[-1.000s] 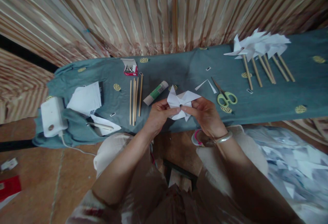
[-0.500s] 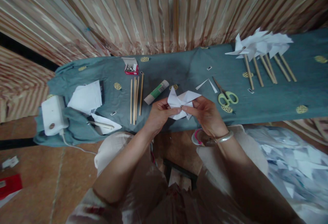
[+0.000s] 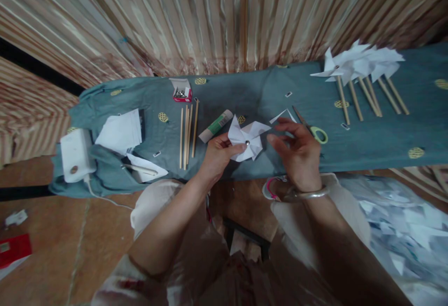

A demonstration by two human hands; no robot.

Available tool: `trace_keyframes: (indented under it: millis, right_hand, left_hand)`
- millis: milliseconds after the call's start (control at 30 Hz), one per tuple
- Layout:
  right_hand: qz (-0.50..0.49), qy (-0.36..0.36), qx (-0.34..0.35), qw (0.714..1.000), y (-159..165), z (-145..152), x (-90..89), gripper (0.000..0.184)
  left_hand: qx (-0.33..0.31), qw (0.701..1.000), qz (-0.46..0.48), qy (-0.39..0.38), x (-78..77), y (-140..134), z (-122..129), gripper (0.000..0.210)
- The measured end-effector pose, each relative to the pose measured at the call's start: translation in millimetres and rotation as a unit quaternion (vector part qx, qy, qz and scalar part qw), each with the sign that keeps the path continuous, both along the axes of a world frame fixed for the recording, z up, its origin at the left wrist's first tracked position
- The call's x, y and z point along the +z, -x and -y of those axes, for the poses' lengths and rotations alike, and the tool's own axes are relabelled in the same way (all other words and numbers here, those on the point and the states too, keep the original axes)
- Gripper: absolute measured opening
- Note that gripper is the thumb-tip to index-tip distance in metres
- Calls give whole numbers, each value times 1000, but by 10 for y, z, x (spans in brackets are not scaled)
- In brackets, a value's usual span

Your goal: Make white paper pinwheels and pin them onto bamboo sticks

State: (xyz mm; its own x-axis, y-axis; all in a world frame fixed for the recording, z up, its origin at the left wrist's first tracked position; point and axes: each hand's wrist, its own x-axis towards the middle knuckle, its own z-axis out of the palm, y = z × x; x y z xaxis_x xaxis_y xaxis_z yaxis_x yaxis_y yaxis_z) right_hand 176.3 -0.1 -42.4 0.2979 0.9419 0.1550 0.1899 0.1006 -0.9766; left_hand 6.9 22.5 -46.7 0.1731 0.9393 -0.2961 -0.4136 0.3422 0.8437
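A white paper pinwheel (image 3: 252,134) with a metal pin at its centre is pinched in my left hand (image 3: 220,154), the thumb lying near the pin. My right hand (image 3: 297,149) is off the pinwheel, fingers apart and holding nothing, just to its right. Beyond its fingertips lie thin paper offcuts (image 3: 279,115), partly covered. Green-handled scissors (image 3: 318,134) sit beside the right hand, which hides part of them. A green and white glue stick (image 3: 216,126) rests to the left of the pinwheel.
Several wooden sticks (image 3: 189,133) lie left of the glue stick, below an open red box of pins (image 3: 182,92). Farther left are paper sheets (image 3: 121,131) and a white device (image 3: 76,154) with a cable. Finished pinwheels (image 3: 364,63) on sticks lie at the right. A plastic bag (image 3: 406,222) holds paper pieces.
My right hand has let go of the pinwheel and moved right, its fingers spreading in front of the scissors. My left hand still holds the pinwheel, whose pin now shows plainly.
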Motion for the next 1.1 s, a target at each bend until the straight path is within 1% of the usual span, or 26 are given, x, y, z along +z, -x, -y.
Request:
trace_keyframes:
  millis: [33,100,167,300,433,567,667,833,933,1100]
  right_hand:
    - [52,-30,-7,998,3,23,24,14]
    - [128,-74,15,989,36,69,66,5]
    - [158,-94,52,981,87,100,79,3]
    - [159,-89,90,979,146,101,34,8]
    - [169,-75,92,978,139,81,-5,5]
    - [180,-68,87,978,138,67,-18,11]
    - [155,-45,84,983,142,49,-37,14]
    - [70,-1,100,992,122,15,-91,11]
    - [23,19,116,993,109,5,-107,8]
    - [-28,48,137,989,107,3,-82,6]
  left_hand:
    - [0,1000,-5,1,1,-2,1,33]
    - [-3,1000,-16,-1,5,-6,7,33]
    - [-3,1000,-25,-8,12,-9,15,32]
    - [-6,999,-31,-24,13,-16,19,30]
    - [-6,999,-29,-31,-3,-22,10,32]
    - [-15,998,-45,-34,3,-19,17,33]
    - [-18,998,-48,-36,17,-17,23,31]
    - [-19,999,-24,-36,19,-25,18,31]
    - [-24,999,-20,-36,17,-28,18,33]
    - [-34,998,-23,-41,24,-23,31,30]
